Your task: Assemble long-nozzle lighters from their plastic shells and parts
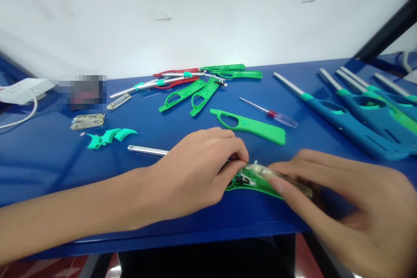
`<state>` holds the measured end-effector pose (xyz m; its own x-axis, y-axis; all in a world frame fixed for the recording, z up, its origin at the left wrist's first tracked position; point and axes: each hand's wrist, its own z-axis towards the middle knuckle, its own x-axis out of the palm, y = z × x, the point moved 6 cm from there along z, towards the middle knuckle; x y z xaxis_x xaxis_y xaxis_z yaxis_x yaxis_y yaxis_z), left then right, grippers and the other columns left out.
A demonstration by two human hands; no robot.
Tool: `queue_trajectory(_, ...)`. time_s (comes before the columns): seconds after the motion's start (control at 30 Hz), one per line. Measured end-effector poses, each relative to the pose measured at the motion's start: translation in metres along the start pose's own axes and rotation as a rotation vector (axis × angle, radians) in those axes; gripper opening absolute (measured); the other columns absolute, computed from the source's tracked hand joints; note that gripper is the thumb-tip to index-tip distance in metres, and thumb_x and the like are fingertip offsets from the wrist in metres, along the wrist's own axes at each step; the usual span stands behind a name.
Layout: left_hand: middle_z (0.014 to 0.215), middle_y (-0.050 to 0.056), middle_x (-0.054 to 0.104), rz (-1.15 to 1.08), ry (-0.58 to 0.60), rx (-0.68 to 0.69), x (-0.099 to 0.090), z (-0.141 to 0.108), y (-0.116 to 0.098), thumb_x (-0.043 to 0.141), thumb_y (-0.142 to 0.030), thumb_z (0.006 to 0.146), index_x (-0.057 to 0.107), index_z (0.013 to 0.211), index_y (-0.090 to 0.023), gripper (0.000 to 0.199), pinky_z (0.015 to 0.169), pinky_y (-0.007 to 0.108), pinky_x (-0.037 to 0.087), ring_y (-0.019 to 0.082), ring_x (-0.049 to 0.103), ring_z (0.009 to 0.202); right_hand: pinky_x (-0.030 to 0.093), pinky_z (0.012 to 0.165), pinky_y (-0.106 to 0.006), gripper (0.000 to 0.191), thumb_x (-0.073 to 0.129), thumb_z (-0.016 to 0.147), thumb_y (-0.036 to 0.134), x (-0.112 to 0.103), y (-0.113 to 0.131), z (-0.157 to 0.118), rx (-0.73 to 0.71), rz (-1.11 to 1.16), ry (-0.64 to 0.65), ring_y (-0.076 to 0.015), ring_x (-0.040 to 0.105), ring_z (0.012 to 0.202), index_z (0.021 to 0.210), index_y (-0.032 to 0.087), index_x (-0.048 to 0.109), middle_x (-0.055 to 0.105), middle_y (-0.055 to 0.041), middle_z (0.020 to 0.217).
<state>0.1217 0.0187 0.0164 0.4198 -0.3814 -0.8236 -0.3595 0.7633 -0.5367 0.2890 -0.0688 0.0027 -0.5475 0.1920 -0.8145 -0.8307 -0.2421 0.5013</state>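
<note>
A green lighter half-shell [267, 188] lies open side up near the table's front edge, with white wires and a black part [243, 180] inside. Its silver tube [148, 150] sticks out to the left beyond my left hand [198, 169]. That hand's thumb and index finger are pinched together over the shell; what they grip is too small to make out. Between the thumb and fingers of my right hand [345, 200], a clear fuel tank [262, 171] is held tilted over the shell, its valve end towards my left fingertips. Behind them lies a green shell cover [254, 127].
A screwdriver [276, 117] lies behind the cover. Assembled blue lighters [352, 121] fill the right side. Green half-shells [182, 94], red shells [177, 82], clear tanks [87, 121] and teal triggers [110, 137] lie back and left. A white power strip [28, 90] stands far left.
</note>
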Motion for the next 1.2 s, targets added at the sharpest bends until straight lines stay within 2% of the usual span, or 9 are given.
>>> queue_trajectory(0.17, 0.089, 0.0, 0.073, -0.001, -0.017, -0.004, 0.0, -0.002, 0.001, 0.059, -0.01, 0.097, 0.075, 0.097, -0.019, 0.018, 0.067, 0.027, 0.044, 0.014, 0.06, 0.076, 0.057, 0.055, -0.03, 0.018, 0.068, 0.099, 0.05, -0.005, -0.004, -0.003, 0.016, -0.041, -0.069, -0.0181, 0.072, 0.066, 0.108, 0.037, 0.077, 0.076, 0.0026, 0.084)
queue_trajectory(0.33, 0.086, -0.001, 0.071, -0.016, -0.048, -0.017, 0.0, -0.003, 0.002, 0.061, -0.01, 0.096, 0.075, 0.094, -0.018, 0.015, 0.068, 0.027, 0.044, 0.013, 0.058, 0.071, 0.06, 0.064, -0.032, 0.012, 0.069, 0.1, 0.047, -0.007, -0.009, -0.003, 0.037, 0.026, -0.118, -0.0199, 0.075, 0.076, 0.105, 0.039, 0.076, 0.079, 0.0049, 0.092)
queue_trajectory(0.5, 0.083, -0.002, 0.071, -0.039, -0.064, -0.015, 0.0, -0.003, 0.001, 0.063, -0.009, 0.094, 0.074, 0.091, -0.017, 0.015, 0.069, 0.027, 0.045, 0.012, 0.057, 0.069, 0.06, 0.064, -0.033, 0.014, 0.066, 0.102, 0.045, -0.002, -0.011, 0.002, 0.06, 0.092, -0.077, -0.0232, 0.077, 0.086, 0.103, 0.037, 0.077, 0.08, 0.0021, 0.101)
queue_trajectory(0.73, 0.088, 0.0, 0.072, -0.023, -0.067, 0.007, 0.002, -0.005, 0.002, 0.061, -0.01, 0.096, 0.075, 0.094, -0.016, 0.015, 0.07, 0.028, 0.044, 0.013, 0.058, 0.075, 0.06, 0.067, -0.033, 0.014, 0.064, 0.103, 0.041, -0.001, -0.009, 0.003, 0.045, 0.099, -0.081, -0.0216, 0.077, 0.083, 0.102, 0.035, 0.077, 0.08, 0.0009, 0.097)
queue_trajectory(1.0, 0.091, 0.0, 0.072, -0.006, -0.087, 0.011, 0.003, -0.007, 0.0, 0.062, -0.011, 0.101, 0.075, 0.095, -0.015, 0.015, 0.075, 0.029, 0.046, 0.014, 0.061, 0.084, 0.056, 0.054, -0.024, 0.013, 0.068, 0.101, 0.045, -0.001, -0.01, 0.005, -0.026, 0.091, -0.134, -0.0163, 0.077, 0.076, 0.104, 0.037, 0.078, 0.08, 0.0051, 0.093)
queue_trajectory(1.2, 0.091, 0.0, 0.071, -0.001, -0.086, 0.028, 0.003, -0.009, -0.001, 0.061, -0.011, 0.102, 0.074, 0.095, -0.014, 0.015, 0.076, 0.029, 0.046, 0.015, 0.062, 0.085, 0.06, 0.062, -0.026, 0.012, 0.068, 0.101, 0.039, -0.001, -0.008, 0.006, -0.081, 0.077, -0.149, -0.0167, 0.077, 0.079, 0.105, 0.036, 0.079, 0.08, 0.0043, 0.097)
